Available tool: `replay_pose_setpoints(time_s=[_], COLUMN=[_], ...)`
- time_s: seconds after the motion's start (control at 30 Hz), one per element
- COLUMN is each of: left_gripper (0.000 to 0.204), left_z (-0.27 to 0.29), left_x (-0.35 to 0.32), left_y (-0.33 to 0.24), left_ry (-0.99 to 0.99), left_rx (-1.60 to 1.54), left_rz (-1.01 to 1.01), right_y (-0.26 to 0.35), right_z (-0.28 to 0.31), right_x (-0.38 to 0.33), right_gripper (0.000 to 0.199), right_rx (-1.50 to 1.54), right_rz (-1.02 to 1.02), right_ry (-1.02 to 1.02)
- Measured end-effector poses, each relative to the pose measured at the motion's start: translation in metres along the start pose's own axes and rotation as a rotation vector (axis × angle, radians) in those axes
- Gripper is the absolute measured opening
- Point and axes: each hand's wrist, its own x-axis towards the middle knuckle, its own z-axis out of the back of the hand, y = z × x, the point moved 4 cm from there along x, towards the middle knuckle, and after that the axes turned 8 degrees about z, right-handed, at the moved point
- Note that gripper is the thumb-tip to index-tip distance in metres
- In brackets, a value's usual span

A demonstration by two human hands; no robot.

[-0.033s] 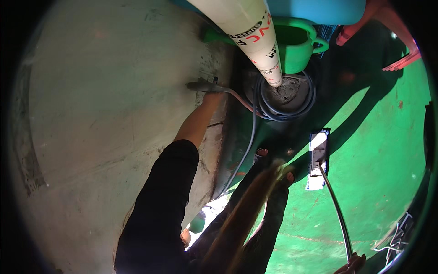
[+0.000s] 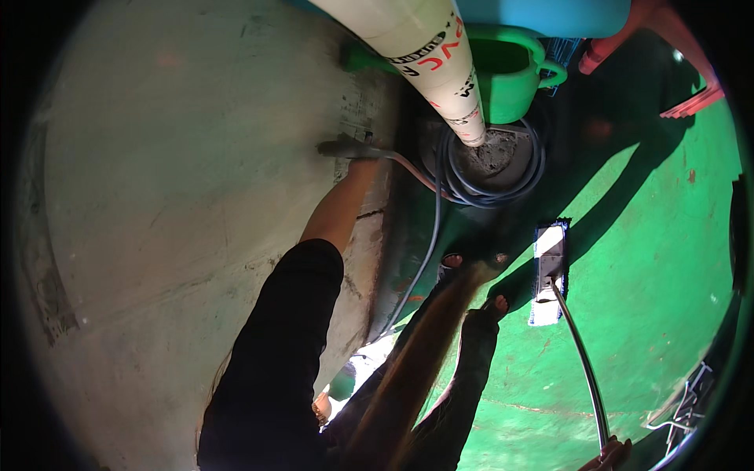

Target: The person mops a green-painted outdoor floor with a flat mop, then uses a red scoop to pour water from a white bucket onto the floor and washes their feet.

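Observation:
My right hand (image 2: 611, 455), at the lower right edge, is closed round the thin metal pole (image 2: 585, 361) of a flat mop. Its rectangular mop head (image 2: 551, 267), pale with a blue fringe, lies on the green floor. My left arm reaches forward along the grey wall. Its hand (image 2: 363, 167) is by the wall at a dark fitting (image 2: 339, 147), from which a reddish-brown hose (image 2: 412, 168) curves away. Shadow and the fitting hide the fingers, so their grip does not show.
A white plastic pipe (image 2: 440, 74) rises from a rough round base, with a grey hose (image 2: 479, 201) coiled about it. Behind stand a green jug (image 2: 506, 90), a blue container (image 2: 550, 16) and a red plastic chair (image 2: 687, 71). My feet (image 2: 496, 306) are left of the mop.
The long brown strand hanging over my legs has swung slightly forward and right. Both hands and the mop look almost unchanged.

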Motion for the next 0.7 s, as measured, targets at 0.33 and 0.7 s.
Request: replay_pose_setpoints(time_s=[0.33, 0.7], left_gripper=[0.052, 0.045], left_z=[-0.199, -0.071], left_x=[0.026, 0.039], left_y=[0.037, 0.012], left_ry=[0.187, 0.152], left_rx=[0.492, -0.071], left_rz=[-0.165, 0.106], right_y=[-0.019, -0.006], right_z=[0.001, -0.004], right_x=[0.016, 0.014], right_gripper=[0.012, 0.016], right_rx=[0.086, 0.052], right_rz=[-0.110, -0.057], right_ry=[-0.125, -0.188])
